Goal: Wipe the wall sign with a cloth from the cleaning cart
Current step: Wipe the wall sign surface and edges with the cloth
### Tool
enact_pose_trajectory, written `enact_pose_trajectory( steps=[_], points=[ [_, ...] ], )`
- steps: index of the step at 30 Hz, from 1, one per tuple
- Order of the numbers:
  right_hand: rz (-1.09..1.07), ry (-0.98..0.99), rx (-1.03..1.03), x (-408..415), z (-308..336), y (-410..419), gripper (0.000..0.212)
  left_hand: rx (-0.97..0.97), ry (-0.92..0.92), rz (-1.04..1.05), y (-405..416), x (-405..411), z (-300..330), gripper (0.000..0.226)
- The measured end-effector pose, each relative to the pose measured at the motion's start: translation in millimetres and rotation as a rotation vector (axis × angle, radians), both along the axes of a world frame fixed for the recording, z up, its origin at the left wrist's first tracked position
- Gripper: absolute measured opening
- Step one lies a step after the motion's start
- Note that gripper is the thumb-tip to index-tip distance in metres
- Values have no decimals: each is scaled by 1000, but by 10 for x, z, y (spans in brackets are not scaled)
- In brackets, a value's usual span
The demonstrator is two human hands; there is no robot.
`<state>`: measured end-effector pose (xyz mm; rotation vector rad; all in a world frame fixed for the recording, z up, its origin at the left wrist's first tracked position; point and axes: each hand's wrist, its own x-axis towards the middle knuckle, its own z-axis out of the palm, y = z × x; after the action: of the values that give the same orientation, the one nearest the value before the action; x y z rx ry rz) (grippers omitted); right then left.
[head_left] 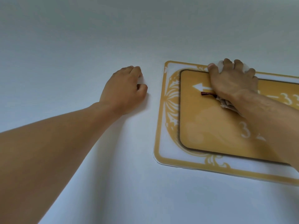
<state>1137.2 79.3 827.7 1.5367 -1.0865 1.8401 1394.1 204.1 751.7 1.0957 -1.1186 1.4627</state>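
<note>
My right hand (233,81) is on the wall sign (210,126), at the top edge of the raised gold panel, just right of the white arrow (199,86). Grip state: fingers spread and curled down over the cloth (275,106), pressing it flat to the panel; most of it is hidden under my palm, with a bunched bit at the heel of the hand and a white bit at the fingertips. A small dark red tag or loop (207,93) sticks out on the arrow side. My left hand (124,89) is on the bare wall (80,46), just left of the sign, loosely curled, holding nothing, bracing I'd say. Handling guess: cloth is soft and light, so it'll bunch and slip unless pinned by a flat palm; hold it across the middle, not by a corner. Sign looks rigid, glossy and slick, so moderate pressure. The step at the raised panel's edge could snag the cloth.
</note>
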Motion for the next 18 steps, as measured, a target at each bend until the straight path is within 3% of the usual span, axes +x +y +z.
enact_pose_trajectory(
  steps=[18],
  points=[
    [47,151,-48,74,16,53,89,-32,-17,-31,-11,43,12,46]
  ],
)
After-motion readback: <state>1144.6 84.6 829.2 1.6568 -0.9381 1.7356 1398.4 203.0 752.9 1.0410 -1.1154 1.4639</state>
